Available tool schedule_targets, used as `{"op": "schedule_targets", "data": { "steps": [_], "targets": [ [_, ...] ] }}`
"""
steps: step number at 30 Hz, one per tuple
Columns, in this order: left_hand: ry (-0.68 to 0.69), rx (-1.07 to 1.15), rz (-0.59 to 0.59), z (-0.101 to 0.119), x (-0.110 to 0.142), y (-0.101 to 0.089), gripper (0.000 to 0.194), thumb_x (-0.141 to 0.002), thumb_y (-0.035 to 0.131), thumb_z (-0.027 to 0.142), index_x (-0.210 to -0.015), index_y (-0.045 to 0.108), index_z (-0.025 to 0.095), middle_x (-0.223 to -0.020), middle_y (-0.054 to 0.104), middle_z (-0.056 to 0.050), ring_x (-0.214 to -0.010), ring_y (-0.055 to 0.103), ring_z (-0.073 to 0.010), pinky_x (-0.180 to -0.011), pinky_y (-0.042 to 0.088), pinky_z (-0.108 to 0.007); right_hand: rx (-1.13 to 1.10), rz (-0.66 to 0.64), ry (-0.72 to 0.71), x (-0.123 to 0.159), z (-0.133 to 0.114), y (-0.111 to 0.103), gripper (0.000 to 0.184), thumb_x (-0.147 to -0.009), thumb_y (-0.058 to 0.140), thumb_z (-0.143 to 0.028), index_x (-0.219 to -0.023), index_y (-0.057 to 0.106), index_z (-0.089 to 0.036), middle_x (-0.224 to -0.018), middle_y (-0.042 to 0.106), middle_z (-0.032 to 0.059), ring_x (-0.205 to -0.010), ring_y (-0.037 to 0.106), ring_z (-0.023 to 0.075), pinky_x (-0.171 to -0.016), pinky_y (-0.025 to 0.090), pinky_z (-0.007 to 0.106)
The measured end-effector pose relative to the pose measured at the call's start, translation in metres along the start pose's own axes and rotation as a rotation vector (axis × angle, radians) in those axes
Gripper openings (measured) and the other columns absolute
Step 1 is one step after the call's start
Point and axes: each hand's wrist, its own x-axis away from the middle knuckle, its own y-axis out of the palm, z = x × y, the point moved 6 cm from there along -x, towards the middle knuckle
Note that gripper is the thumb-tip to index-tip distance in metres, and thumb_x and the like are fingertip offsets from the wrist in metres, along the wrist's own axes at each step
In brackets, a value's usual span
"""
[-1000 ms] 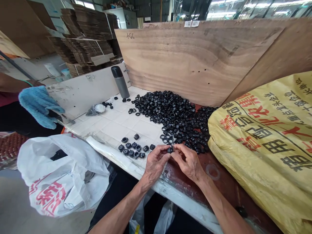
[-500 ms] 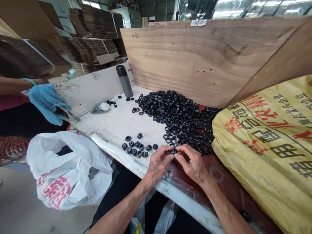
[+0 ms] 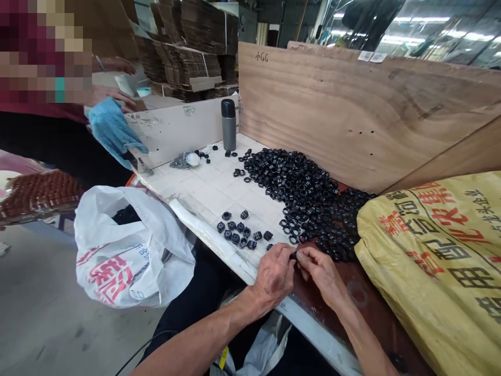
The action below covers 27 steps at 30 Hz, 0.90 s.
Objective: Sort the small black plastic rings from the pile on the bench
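Observation:
A small black plastic ring [image 3: 293, 255] is pinched between my two hands above the table's near edge, mostly covered by fingers. My left hand [image 3: 276, 272] grips it from the left, its back turned up. From the right, my right hand [image 3: 318, 267] closes thumb and fingertips on it. Beyond the hands spreads a big heap of black plastic rings [image 3: 291, 177]. Left of my left hand lies a small group of thicker black pieces [image 3: 236, 238], some showing a closed, holed face. One more black piece lies right beside my left hand's fingers.
A grey thermos [image 3: 229, 128] stands at the table's back left, near a small plastic bag [image 3: 182, 160]. A yellow printed sack [image 3: 434, 235] lies along the right side. A white plastic bag [image 3: 133, 250] hangs at the left edge. A person stands at left by a blue cloth [image 3: 111, 125].
The view has turned left. My hands are still together on the small black piece; my left hand has rolled over so its back shows and covers more of it. The person at left has moved.

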Motion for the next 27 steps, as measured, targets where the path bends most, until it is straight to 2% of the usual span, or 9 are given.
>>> {"op": "schedule_targets", "data": {
  "steps": [3, 7, 10, 11, 13, 16, 18, 22, 27],
  "targets": [
    [0.030, -0.233, -0.002, -0.003, 0.012, -0.011, 0.028, -0.084, 0.051, 0.005, -0.108, 0.062, 0.014, -0.099, 0.066, -0.013, -0.088, 0.059, -0.0287, -0.081, 0.054, -0.048, 0.165, 0.140, -0.060, 0.015, 0.004, 0.008, 0.031, -0.087, 0.062, -0.050, -0.086, 0.065, -0.019, -0.070, 0.062, 0.0010, -0.062, 0.056, 0.0173, -0.057, 0.044, 0.028],
    [0.017, -0.329, 0.088, -0.019, 0.028, -0.050, 0.043, -0.086, 0.057, 0.011, -0.128, 0.056, 0.016, -0.119, 0.058, -0.017, -0.101, 0.056, -0.0309, -0.086, 0.052, -0.050, 0.382, 0.374, -0.294, 0.037, 0.000, 0.022, 0.033, -0.086, 0.066, -0.042, -0.108, 0.063, -0.018, -0.106, 0.065, 0.0107, -0.092, 0.063, 0.0246, -0.079, 0.053, 0.037],
    [-0.053, -0.341, 0.162, -0.055, 0.027, -0.092, 0.043, -0.088, 0.064, 0.025, -0.129, 0.054, 0.018, -0.128, 0.051, -0.018, -0.119, 0.051, -0.0346, -0.100, 0.046, -0.055, 0.606, 0.341, -0.487, 0.039, -0.010, 0.044, 0.062, -0.084, 0.070, -0.042, -0.136, 0.048, -0.017, -0.135, 0.051, 0.0177, -0.125, 0.049, 0.0331, -0.103, 0.044, 0.051],
    [-0.058, -0.375, 0.181, -0.070, 0.022, -0.106, 0.050, -0.087, 0.066, 0.032, -0.131, 0.052, 0.015, -0.134, 0.047, -0.021, -0.127, 0.046, -0.0384, -0.103, 0.043, -0.058, 0.670, 0.312, -0.515, 0.035, -0.012, 0.051, 0.074, -0.084, 0.070, -0.043, -0.145, 0.039, -0.016, -0.142, 0.045, 0.0194, -0.133, 0.042, 0.0355, -0.108, 0.039, 0.055],
    [-0.019, -0.423, 0.131, -0.101, 0.006, -0.126, 0.081, -0.078, 0.072, 0.053, -0.139, 0.043, 0.009, -0.145, 0.036, -0.029, -0.138, 0.033, -0.0474, -0.107, 0.036, -0.065, 0.770, 0.255, -0.521, 0.021, -0.012, 0.064, 0.092, -0.083, 0.070, -0.048, -0.154, 0.021, -0.016, -0.152, 0.033, 0.0216, -0.141, 0.031, 0.0390, -0.111, 0.033, 0.061],
    [0.144, -0.366, -0.208, -0.136, -0.023, -0.123, 0.123, -0.056, 0.073, 0.077, -0.147, 0.031, 0.006, -0.153, 0.025, -0.034, -0.142, 0.026, -0.0526, -0.109, 0.033, -0.066, 0.862, 0.218, -0.516, -0.004, -0.011, 0.081, 0.104, -0.080, 0.072, -0.054, -0.157, 0.012, -0.016, -0.156, 0.029, 0.0224, -0.143, 0.027, 0.0412, -0.111, 0.030, 0.064],
    [0.236, -0.293, -0.395, -0.145, -0.036, -0.113, 0.128, -0.053, 0.072, 0.080, -0.150, 0.029, 0.008, -0.156, 0.023, -0.033, -0.143, 0.024, -0.0520, -0.111, 0.031, -0.066, 0.888, 0.215, -0.532, -0.017, -0.013, 0.089, 0.106, -0.079, 0.072, -0.056, -0.157, 0.013, -0.016, -0.154, 0.031, 0.0222, -0.142, 0.029, 0.0407, -0.111, 0.031, 0.062],
    [0.379, -0.110, -0.546, -0.133, -0.044, -0.092, 0.106, -0.068, 0.070, 0.071, -0.148, 0.033, 0.012, -0.147, 0.043, -0.026, -0.140, 0.036, -0.0420, -0.113, 0.033, -0.058, 0.883, 0.134, -0.590, -0.029, -0.025, 0.100, 0.100, -0.080, 0.072, -0.056, -0.155, 0.019, -0.016, -0.149, 0.040, 0.0200, -0.137, 0.036, 0.0379, -0.110, 0.034, 0.059],
    [0.457, -0.037, -0.567, -0.109, -0.037, -0.081, 0.070, -0.081, 0.065, 0.061, -0.131, 0.052, 0.015, -0.128, 0.059, -0.017, -0.123, 0.050, -0.0307, -0.104, 0.043, -0.045, 0.815, 0.018, -0.666, -0.024, -0.035, 0.099, 0.061, -0.093, 0.061, -0.036, -0.147, 0.038, -0.019, -0.136, 0.052, 0.0141, -0.122, 0.048, 0.0299, -0.103, 0.044, 0.050]
  ]
}}
